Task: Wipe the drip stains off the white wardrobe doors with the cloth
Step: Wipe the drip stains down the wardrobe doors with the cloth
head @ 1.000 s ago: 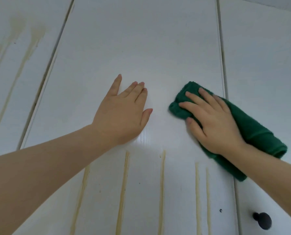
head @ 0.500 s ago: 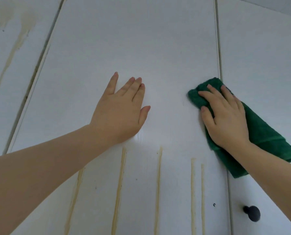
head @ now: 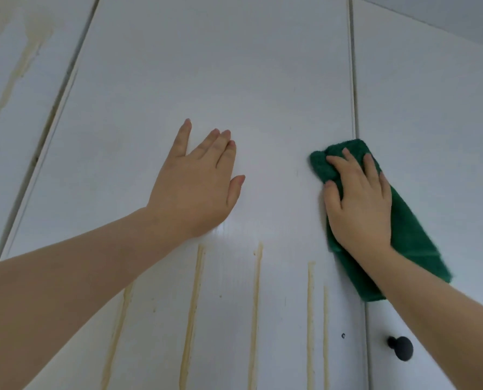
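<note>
The middle white wardrobe door point(head: 206, 80) fills the view. My left hand point(head: 198, 184) lies flat on it with straight fingers. My right hand point(head: 358, 198) presses a folded green cloth point(head: 409, 237) against the door's right edge, fingers spread over the cloth, which spans the seam to the right door. Several yellowish drip stains point(head: 255, 305) run down the lower part of the middle door, starting just below hand level. More drip stains point(head: 18, 68) mark the left door. The door surface above the hands looks white, with no drips.
A round black knob point(head: 402, 349) sticks out of the right door point(head: 431, 108) at the lower right, below my right forearm. A small dark hole point(head: 343, 336) sits near the middle door's right edge. Dark gaps separate the three doors.
My right hand has slid the cloth to the right, from the middle of the door to its right edge, and turned it more upright. My left hand stays flat in place.
</note>
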